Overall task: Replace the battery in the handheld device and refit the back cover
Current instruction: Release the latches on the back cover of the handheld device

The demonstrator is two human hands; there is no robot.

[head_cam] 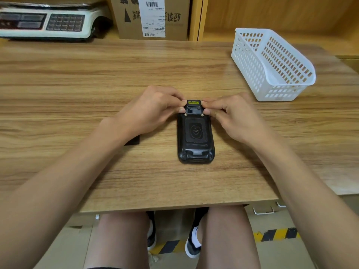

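This looks like a warehouse or shipping workroom: a wood-grain worktop [136,74], an electronic weighing scale [46,22] at the back, a cardboard carton [128,18] with barcode labels [152,16], and yellow-black hazard tape [275,234] on the floor.

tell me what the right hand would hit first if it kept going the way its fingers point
The right hand points left, so its fingers already touch the handheld device; beyond it, probably the left hand.
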